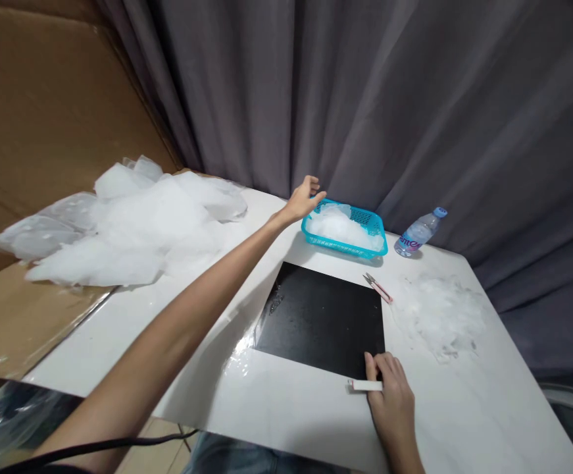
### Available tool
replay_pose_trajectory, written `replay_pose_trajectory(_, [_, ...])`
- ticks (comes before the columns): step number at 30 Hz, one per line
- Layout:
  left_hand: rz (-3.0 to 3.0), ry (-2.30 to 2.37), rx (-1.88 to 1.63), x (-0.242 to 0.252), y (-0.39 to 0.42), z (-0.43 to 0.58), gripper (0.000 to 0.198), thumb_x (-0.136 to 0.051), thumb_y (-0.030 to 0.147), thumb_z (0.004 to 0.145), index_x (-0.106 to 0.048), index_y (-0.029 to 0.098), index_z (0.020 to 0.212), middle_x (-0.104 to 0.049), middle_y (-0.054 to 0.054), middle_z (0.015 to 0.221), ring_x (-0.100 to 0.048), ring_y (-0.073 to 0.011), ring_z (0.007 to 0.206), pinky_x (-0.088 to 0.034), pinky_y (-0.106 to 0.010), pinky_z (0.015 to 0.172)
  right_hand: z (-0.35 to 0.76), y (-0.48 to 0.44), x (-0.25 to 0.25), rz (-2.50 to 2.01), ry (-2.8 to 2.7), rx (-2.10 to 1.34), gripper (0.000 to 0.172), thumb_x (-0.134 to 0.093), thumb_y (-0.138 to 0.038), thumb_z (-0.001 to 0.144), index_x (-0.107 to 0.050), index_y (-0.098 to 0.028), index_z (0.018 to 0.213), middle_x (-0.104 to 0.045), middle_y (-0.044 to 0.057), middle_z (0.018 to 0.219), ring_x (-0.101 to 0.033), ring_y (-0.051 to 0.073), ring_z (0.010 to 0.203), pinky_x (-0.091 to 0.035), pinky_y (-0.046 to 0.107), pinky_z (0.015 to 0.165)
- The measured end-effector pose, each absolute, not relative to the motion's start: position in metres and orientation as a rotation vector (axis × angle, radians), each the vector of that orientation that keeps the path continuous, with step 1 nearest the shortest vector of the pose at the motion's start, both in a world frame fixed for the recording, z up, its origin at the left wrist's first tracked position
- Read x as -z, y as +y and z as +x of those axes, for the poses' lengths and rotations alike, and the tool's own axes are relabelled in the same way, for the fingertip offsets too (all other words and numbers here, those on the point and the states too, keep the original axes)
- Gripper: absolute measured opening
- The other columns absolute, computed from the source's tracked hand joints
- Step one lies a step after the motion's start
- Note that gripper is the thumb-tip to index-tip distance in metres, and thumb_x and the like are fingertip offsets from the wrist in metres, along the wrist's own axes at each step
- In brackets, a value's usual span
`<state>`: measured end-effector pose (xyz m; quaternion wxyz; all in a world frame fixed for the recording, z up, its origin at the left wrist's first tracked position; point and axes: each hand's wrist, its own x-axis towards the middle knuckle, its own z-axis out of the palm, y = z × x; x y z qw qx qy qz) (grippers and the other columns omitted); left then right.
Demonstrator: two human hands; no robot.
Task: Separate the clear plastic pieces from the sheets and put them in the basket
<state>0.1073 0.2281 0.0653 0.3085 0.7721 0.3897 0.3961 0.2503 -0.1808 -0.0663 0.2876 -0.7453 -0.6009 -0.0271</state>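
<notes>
Black cable (99,446) crosses the lower left, passing over the person's outstretched left forearm (182,329). Left hand (300,201): at the left end of the blue basket (343,249), fingers loosely bent, thumb apart, nothing gripped; contact with the rim cannot be confirmed from where I stand. The basket sits at the rear of the white table (276,395), before the grey curtain (365,99), and contains white filling (338,226). Right hand (395,393): near the lower right corner of the black board (323,319), fingers close together and curled, holding a slim white stick (366,385) across the thumb; exact grip not determinable. Pink-handled snips (383,292) lie beside the board's right edge. Bottle (418,234): upright, right of the basket. Loose fluff (439,313) lies right of the snips; a larger white heap (138,224) occupies the left side.
</notes>
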Motion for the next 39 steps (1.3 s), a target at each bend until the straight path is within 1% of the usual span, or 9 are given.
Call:
replay_pose_trajectory(4, [2.215,1.065,-0.993,-0.054,0.196,0.017,0.027,-0.059,0.039,0.097,-0.061,0.018,0.113,-0.07,-0.01,0.114,-0.066,-0.0249,0.107,-0.052,-0.042,0.101,0.252,-0.182,0.068,-2.038,-1.62,0.082,0.051,-0.035,-0.052,0.112,-0.052,-0.024,0.073,-0.059,0.003,0.074,-0.059,0.02,0.072,-0.043,0.028,0.064])
replay_pose_trajectory(8, [2.338,1.234,-0.833,-0.033,0.146,-0.083,0.035,-0.055,0.053,0.099,-0.066,0.02,0.106,-0.068,-0.01,0.107,-0.064,-0.0296,0.105,-0.05,-0.048,0.103,0.255,-0.18,0.072,-2.058,-1.67,0.109,0.056,-0.029,-0.056,0.111,-0.058,-0.024,0.075,-0.062,0.006,0.076,-0.063,0.021,0.074,-0.045,0.028,0.061])
replay_pose_trajectory(14, [2.362,1.424,-0.599,0.002,0.092,-0.153,0.054,-0.062,0.064,0.094,-0.065,0.026,0.132,-0.062,-0.011,0.126,-0.06,-0.0332,0.117,-0.048,-0.046,0.105,0.267,-0.171,0.073,-2.087,-1.779,0.079,0.061,-0.027,-0.062,0.11,-0.07,-0.024,0.088,-0.074,0.01,0.093,-0.071,0.022,0.077,-0.047,0.028,0.055])
replay_pose_trajectory(18, [2.394,1.407,-0.502,0.01,0.08,-0.15,0.047,-0.057,0.061,0.098,-0.064,0.023,0.123,-0.063,-0.01,0.123,-0.059,-0.0317,0.116,-0.045,-0.045,0.106,0.279,-0.168,0.072,-1.985,-1.933,0.007,0.06,-0.031,-0.066,0.107,-0.072,-0.024,0.092,-0.077,0.011,0.094,-0.074,0.023,0.074,-0.05,0.028,0.053])
replay_pose_trajectory(22, [2.41,1.362,-0.416,0.009,0.086,-0.135,0.031,-0.049,0.05,0.103,-0.06,0.021,0.101,-0.062,-0.008,0.104,-0.062,-0.0264,0.096,-0.049,-0.037,0.086,0.277,-0.159,0.071,-1.949,-1.898,0.045,0.058,-0.031,-0.064,0.108,-0.069,-0.024,0.09,-0.077,0.01,0.09,-0.075,0.025,0.073,-0.05,0.029,0.052])
replay_pose_trajectory(27, [2.412,1.284,-0.402,-0.012,0.094,-0.118,0.025,-0.045,0.035,0.101,-0.049,0.022,0.08,-0.054,-0.004,0.08,-0.053,-0.0204,0.067,-0.041,-0.033,0.066,0.258,-0.136,0.063,-1.902,-1.911,0.016,0.058,-0.027,-0.062,0.11,-0.063,-0.025,0.082,-0.072,0.008,0.082,-0.071,0.023,0.068,-0.045,0.03,0.053])
replay_pose_trajectory(30, [2.404,1.197,-0.465,-0.037,0.086,-0.107,0.027,-0.042,0.035,0.104,-0.045,0.023,0.081,-0.052,-0.001,0.08,-0.048,-0.0184,0.064,-0.037,-0.033,0.065,0.243,-0.12,0.056,-1.838,-1.947,0.03,0.058,-0.027,-0.06,0.11,-0.061,-0.025,0.078,-0.07,0.007,0.077,-0.067,0.023,0.069,-0.045,0.032,0.06])
replay_pose_trajectory(33, [2.384,1.116,-0.549,-0.054,0.065,-0.086,0.025,-0.038,0.034,0.107,-0.046,0.023,0.086,-0.054,-0.002,0.087,-0.052,-0.0196,0.072,-0.038,-0.034,0.07,0.225,-0.105,0.045,-1.74,-1.967,-0.023,0.06,-0.025,-0.058,0.111,-0.067,-0.024,0.083,-0.073,0.007,0.082,-0.066,0.025,0.074,-0.048,0.035,0.071])
replay_pose_trajectory(39, [2.273,0.884,-0.614,-0.037,0.008,-0.016,0.029,-0.032,0.039,0.112,-0.051,0.024,0.098,-0.062,-0.003,0.097,-0.063,-0.0194,0.085,-0.049,-0.031,0.081,0.188,-0.078,0.019,-1.629,-1.708,-0.706,0.049,-0.033,-0.056,0.11,-0.071,-0.024,0.103,-0.073,0.006,0.086,-0.066,0.023,0.078,-0.051,0.031,0.072])
